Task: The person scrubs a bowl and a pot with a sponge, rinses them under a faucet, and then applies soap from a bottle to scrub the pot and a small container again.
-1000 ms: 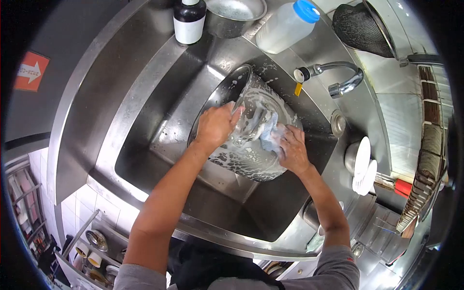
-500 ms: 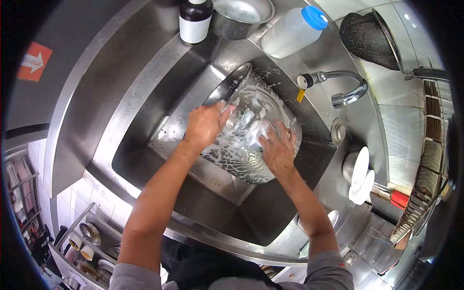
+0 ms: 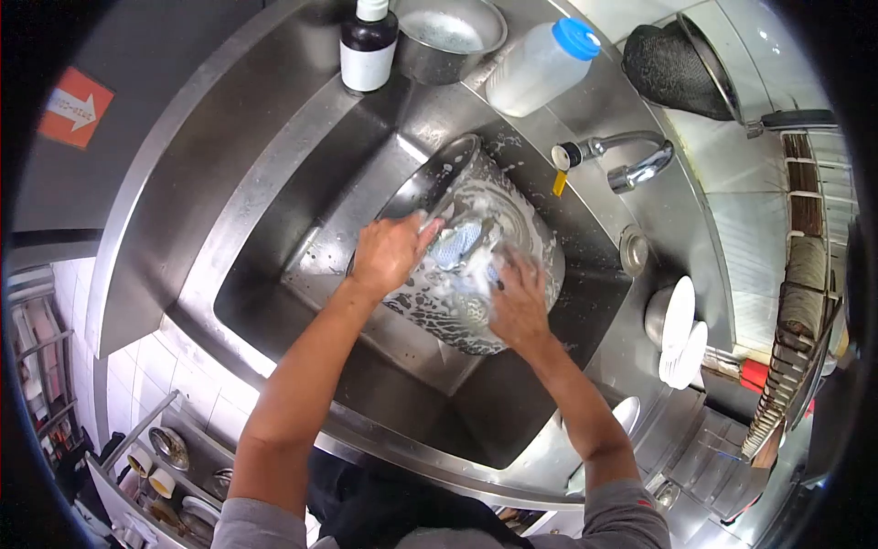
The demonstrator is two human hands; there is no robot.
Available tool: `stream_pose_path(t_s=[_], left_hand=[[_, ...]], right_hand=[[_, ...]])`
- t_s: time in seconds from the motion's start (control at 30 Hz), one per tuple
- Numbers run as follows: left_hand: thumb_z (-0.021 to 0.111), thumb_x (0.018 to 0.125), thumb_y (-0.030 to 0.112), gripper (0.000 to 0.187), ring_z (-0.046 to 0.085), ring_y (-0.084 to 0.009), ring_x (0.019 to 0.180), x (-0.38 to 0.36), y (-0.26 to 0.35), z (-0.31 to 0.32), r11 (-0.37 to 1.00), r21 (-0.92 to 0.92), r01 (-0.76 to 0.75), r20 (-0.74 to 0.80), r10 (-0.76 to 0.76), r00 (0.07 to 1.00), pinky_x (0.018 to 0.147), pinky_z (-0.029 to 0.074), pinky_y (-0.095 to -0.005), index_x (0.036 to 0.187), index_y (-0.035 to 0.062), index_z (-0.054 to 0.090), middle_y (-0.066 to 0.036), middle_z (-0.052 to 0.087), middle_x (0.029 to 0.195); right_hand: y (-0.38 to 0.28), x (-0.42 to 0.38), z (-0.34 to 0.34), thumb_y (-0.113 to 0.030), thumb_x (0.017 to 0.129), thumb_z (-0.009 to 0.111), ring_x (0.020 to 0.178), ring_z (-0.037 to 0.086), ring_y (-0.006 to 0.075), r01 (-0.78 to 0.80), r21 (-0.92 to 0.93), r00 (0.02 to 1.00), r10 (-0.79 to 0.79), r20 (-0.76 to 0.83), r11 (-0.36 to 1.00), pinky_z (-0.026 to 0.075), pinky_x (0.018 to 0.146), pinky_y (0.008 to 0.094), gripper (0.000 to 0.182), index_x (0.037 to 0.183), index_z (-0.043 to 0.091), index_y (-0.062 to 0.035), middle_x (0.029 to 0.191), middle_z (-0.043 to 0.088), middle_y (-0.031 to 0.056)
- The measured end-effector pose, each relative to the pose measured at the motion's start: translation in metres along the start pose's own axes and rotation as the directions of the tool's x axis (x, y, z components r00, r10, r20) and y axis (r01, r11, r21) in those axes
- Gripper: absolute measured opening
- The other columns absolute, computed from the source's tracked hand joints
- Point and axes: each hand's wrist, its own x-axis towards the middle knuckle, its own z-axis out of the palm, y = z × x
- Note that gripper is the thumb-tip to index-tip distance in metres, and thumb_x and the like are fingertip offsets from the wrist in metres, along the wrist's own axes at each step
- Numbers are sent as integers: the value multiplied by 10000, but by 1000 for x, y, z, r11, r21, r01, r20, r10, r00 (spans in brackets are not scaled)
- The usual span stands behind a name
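A large metal pot (image 3: 512, 215) lies on its side in the sink, its outer wall streaked with white suds. My left hand (image 3: 389, 252) is closed on the pot's rim, thumb pointing toward the suds. A soapy blue-and-white cloth (image 3: 457, 244) is bunched on the pot's wall between my hands. My right hand (image 3: 519, 297) presses the cloth's near end against the metal, its fingers bent and partly blurred. Foam hides part of the cloth and the fingertips.
Around the steel sink (image 3: 274, 233) stand a dark pump bottle (image 3: 369, 59), a metal bowl (image 3: 444, 50) and a blue-capped jug (image 3: 540, 73). The faucet (image 3: 631, 165) is at the right, below a mesh strainer (image 3: 677, 73). White dishes (image 3: 679, 320) sit along the right ledge.
The cloth shows more plainly on the pot's wall, and my right hand has shifted slightly left and down. My left hand stays on the rim. The whole view has shifted a little.
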Motion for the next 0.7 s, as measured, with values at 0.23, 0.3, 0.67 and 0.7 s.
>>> stream_pose_path(t_s=[0.23,0.3,0.67,0.7], left_hand=[[483,927,415,397,616,-413,627,2,1,-2,1000,0,6,27,-6,1000,598,498,-497,806,57,604,-213,610,625],[483,926,414,396,616,-410,623,3,4,0,1000,9,25,25,-25,999,594,498,-497,806,57,606,-210,609,622],[524,922,357,352,598,-409,595,1,3,7,1000,6,4,-25,-4,1000,566,477,-486,783,40,589,-210,588,599],[525,922,355,354,595,-409,593,-4,4,7,1000,-1,0,-52,0,999,565,474,-487,770,41,579,-209,585,595]], right_hand=[[0,11,-2,-152,725,619,1255,376,352,-103,-90,994,100,-38,991,284,1002,560,253,949,664,-45,1218,494,150],[11,11,-10,-108,721,597,1270,365,336,-121,-65,987,113,-115,991,281,1016,548,206,905,673,-52,1180,507,124],[-1,-4,14,-250,667,687,1202,443,269,-26,-112,998,20,-54,993,239,1056,567,275,910,683,-122,1046,571,52],[14,-3,14,-209,653,681,1182,460,268,-4,-144,994,-11,-107,990,235,1063,559,248,870,663,-91,1043,567,56]])
